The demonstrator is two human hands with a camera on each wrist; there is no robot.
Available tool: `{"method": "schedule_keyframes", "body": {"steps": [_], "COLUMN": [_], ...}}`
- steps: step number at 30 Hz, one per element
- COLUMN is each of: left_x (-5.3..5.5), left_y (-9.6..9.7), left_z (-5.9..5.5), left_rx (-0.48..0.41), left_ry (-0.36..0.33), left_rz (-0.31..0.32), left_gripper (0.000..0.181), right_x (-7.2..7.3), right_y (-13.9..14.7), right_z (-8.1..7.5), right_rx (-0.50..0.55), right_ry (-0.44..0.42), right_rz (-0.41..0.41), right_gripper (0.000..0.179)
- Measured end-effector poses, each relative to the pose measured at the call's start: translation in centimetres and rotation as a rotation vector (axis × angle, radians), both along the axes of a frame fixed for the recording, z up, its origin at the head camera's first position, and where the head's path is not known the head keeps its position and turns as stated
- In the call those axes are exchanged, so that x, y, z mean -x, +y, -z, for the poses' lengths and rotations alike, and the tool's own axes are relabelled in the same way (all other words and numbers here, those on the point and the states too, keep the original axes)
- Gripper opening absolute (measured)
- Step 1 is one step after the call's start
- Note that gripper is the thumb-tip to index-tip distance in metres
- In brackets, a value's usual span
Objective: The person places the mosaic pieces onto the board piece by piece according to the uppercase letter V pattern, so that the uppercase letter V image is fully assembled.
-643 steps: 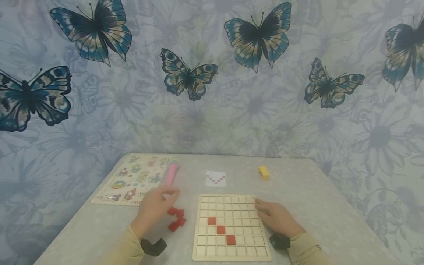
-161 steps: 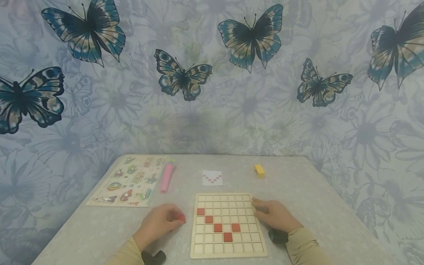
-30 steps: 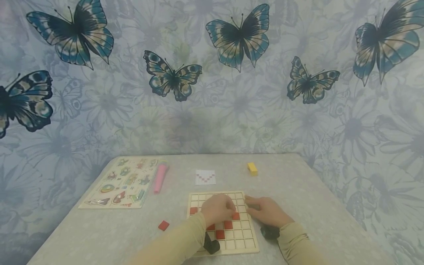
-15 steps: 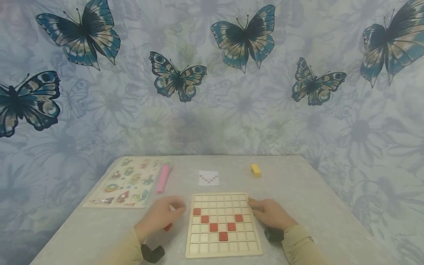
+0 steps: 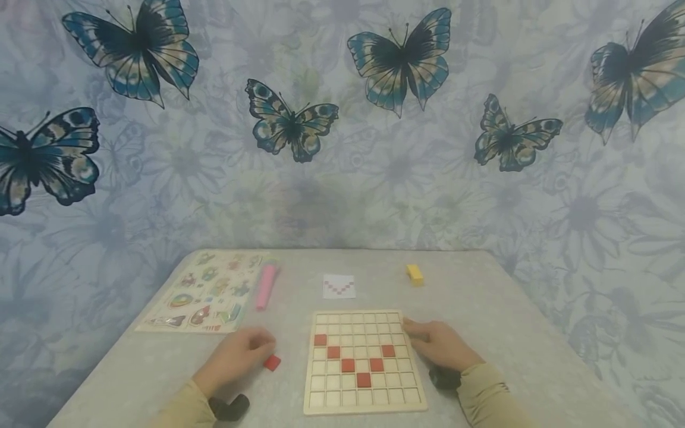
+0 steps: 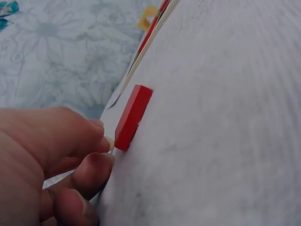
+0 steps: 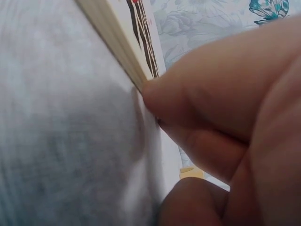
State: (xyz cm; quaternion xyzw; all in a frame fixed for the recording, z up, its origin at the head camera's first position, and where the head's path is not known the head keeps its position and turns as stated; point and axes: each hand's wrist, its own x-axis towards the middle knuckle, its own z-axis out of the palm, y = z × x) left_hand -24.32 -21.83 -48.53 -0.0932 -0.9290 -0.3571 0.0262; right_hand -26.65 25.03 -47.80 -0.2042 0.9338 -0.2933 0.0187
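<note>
On the table beside the board's left side lies one loose red square tile (image 5: 272, 362). My left hand (image 5: 238, 356) is right at it; in the left wrist view the loosely bent fingertips come up to the near end of the tile (image 6: 133, 117), which lies flat. A wooden grid board (image 5: 332, 399) sits in front of me, with several red tiles (image 5: 364, 380) set in its cells in a slanted V shape. My right hand (image 5: 444, 345) rests at the board's upper right edge, and the right wrist view shows a fingertip against the board's side (image 7: 120, 52).
Behind the board lies a small white card (image 5: 339, 286) printed with a V of red squares. A yellow block (image 5: 414, 275) is at the back right. At the left are a picture puzzle board (image 5: 214, 291) and a pink tube-shaped object (image 5: 266, 287).
Since one second ago my left hand has moved from the board back left to the loose tile. More tiles fill the grid than in the oldest frame. The right hand has stayed at the edge.
</note>
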Motion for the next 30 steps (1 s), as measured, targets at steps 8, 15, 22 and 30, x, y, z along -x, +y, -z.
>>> {"method": "schedule_keyframes", "body": {"steps": [8,15,22,30], "left_x": [0.1,-0.5,-0.9,-0.9], "left_y": [0.4,0.2,0.1,0.1], "left_z": [-0.4,-0.3,-0.3,-0.5], "left_rx": [0.041,0.056,0.099,0.049], "left_ry": [-0.004,-0.014,0.030,0.063], "left_rz": [0.010,0.066,0.135,0.163], "left_gripper": [0.011,0.035,0.046,0.047], "right_x": [0.0,0.1,0.1,0.1], "right_y": [0.0,-0.1,0.0,0.1], "right_z": [-0.1,0.0,0.1,0.3], "right_rx": [0.006,0.005,0.024,0.022], "right_ry": [0.023,0.037,0.033,0.031], "right_rz": [0.009,-0.012,-0.023,-0.001], "right_gripper": [0.039,0.038,0.039,0.040]}}
